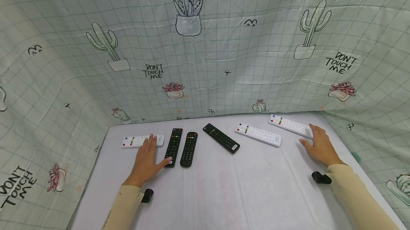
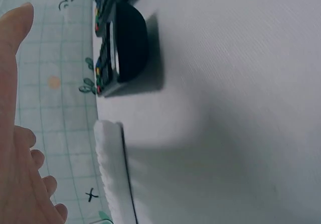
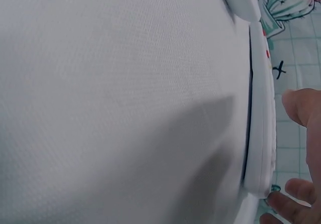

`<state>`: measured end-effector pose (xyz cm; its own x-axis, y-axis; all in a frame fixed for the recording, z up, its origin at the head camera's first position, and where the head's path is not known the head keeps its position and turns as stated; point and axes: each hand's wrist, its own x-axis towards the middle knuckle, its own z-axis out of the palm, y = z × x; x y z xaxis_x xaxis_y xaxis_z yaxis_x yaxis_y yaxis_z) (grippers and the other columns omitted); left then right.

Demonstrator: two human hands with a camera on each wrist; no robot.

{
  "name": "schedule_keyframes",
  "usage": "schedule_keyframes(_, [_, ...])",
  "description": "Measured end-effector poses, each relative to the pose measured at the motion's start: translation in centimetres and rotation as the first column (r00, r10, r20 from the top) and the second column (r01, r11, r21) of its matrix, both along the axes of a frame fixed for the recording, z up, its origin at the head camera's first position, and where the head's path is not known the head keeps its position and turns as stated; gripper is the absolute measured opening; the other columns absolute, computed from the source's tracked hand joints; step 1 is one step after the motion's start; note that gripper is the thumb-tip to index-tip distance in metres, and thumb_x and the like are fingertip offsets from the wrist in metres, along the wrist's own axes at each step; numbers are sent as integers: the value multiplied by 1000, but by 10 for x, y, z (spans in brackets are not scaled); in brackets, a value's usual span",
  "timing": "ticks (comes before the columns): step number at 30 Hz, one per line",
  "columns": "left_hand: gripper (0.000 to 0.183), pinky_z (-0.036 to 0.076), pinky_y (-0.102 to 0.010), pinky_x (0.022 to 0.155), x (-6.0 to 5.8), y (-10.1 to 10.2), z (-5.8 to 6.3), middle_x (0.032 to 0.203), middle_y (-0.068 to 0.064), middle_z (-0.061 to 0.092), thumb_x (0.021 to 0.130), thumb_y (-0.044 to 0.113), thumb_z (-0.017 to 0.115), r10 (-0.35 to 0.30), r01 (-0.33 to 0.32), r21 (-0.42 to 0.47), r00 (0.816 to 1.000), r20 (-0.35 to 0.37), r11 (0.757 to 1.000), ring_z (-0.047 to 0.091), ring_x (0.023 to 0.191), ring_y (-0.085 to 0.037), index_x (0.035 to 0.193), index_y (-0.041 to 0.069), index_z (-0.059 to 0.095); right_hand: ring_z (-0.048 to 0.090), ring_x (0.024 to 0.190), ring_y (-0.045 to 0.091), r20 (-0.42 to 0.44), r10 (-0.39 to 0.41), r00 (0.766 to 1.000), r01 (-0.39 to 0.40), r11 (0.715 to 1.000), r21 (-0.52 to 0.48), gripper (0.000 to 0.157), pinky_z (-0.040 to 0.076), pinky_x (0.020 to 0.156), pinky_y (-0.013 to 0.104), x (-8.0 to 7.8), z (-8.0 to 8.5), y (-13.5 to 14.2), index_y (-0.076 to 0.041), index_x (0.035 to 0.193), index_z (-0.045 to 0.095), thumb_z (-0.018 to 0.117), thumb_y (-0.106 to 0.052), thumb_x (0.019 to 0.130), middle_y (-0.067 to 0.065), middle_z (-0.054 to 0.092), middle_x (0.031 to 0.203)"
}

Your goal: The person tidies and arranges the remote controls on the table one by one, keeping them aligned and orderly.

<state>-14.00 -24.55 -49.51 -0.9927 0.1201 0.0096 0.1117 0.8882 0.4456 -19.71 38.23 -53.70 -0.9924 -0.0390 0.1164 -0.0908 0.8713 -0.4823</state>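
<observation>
At the left, my left hand (image 1: 145, 164) hovers with spread, straight fingers over a white remote control (image 1: 137, 141). Its thumb is above the lower end of a black remote control (image 1: 174, 144); in the left wrist view the hand (image 2: 20, 169) is apart from the white remote (image 2: 113, 169). A second black remote (image 1: 189, 148) lies alongside. On the far right, my right hand (image 1: 323, 148) is held, fingers relaxed, by the near end of another white remote (image 1: 288, 125). The right wrist view shows that remote (image 3: 260, 118) flat on the table, nothing gripped.
A third black remote (image 1: 221, 137) lies slanted in the middle, and a third white remote (image 1: 257, 134) is to its right. The white table (image 1: 224, 194) is bounded at the back and sides by a patterned cloth (image 1: 224, 55) with cactus drawings.
</observation>
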Motion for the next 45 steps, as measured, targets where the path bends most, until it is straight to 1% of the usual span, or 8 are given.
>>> schedule_keyframes(4, [104, 13, -68, 128, -2, 11, 2, 172, -30, 16, 94, 46, 74, -23, 24, 13, 999, -32, 1000, 14, 157, -53, 163, -11, 22, 27, 136, 70, 17, -14, 1000, 14, 1000, -23, 77, 26, 112, 81, 0, 2, 1, 22, 155, 21, 63, -20, 106, 53, 24, 149])
schedule_keyframes(9, [101, 13, -66, 129, -6, 24, 2, 173, -27, 16, 95, 43, 75, -35, 36, 22, 999, -23, 999, 13, 159, -50, 164, -8, 22, 27, 136, 71, 19, -32, 999, 32, 999, -40, 76, 26, 111, 81, -2, 3, 4, 23, 155, 21, 63, -16, 104, 53, 24, 149])
schedule_keyframes(17, [100, 17, -68, 127, -12, 46, 5, 174, -24, 17, 95, 48, 74, -99, 101, 42, 994, -55, 994, 17, 159, -48, 165, -6, 24, 26, 137, 70, 45, -53, 998, 55, 997, -55, 77, 24, 114, 79, -8, 3, 8, 24, 154, 19, 63, -12, 102, 54, 25, 147])
schedule_keyframes(28, [99, 16, -63, 130, -23, 82, 12, 175, -19, 19, 96, 48, 73, -169, 172, 77, 985, -38, 982, 15, 161, -43, 166, -2, 24, 27, 138, 69, 75, -70, 995, 76, 994, -74, 78, 25, 114, 79, -11, 0, 14, 24, 155, 19, 64, -11, 102, 53, 26, 147])
schedule_keyframes(32, [100, 16, -65, 129, -27, 94, 12, 176, -16, 18, 96, 50, 73, -184, 186, 84, 983, -24, 979, 15, 162, -41, 167, 1, 23, 29, 136, 68, 91, -81, 993, 89, 992, -86, 78, 29, 111, 79, -11, 1, 14, 23, 155, 19, 64, -11, 101, 53, 27, 146])
schedule_keyframes(38, [99, 17, -66, 128, -31, 108, 9, 176, -15, 19, 97, 51, 72, -219, 221, 88, 975, -36, 971, 15, 162, -40, 167, 1, 23, 30, 136, 68, 98, -77, 992, 87, 991, -101, 77, 29, 111, 79, -10, 1, 15, 24, 155, 19, 63, -10, 102, 53, 27, 145])
schedule_keyframes(42, [98, 18, -63, 129, -36, 117, 3, 175, -17, 22, 96, 50, 72, -246, 251, 99, 967, -65, 963, 19, 160, -42, 166, -1, 25, 28, 137, 69, 104, -76, 992, 87, 990, -109, 76, 28, 112, 79, -10, 2, 15, 24, 154, 19, 62, -10, 102, 53, 27, 146])
schedule_keyframes(45, [99, 17, -60, 131, -39, 125, 0, 175, -16, 21, 97, 53, 71, -258, 261, 92, 965, -49, 961, 18, 161, -41, 167, 1, 24, 28, 137, 68, 119, -82, 990, 96, 989, -117, 77, 29, 112, 79, -9, 4, 14, 24, 155, 18, 62, -10, 102, 53, 26, 146])
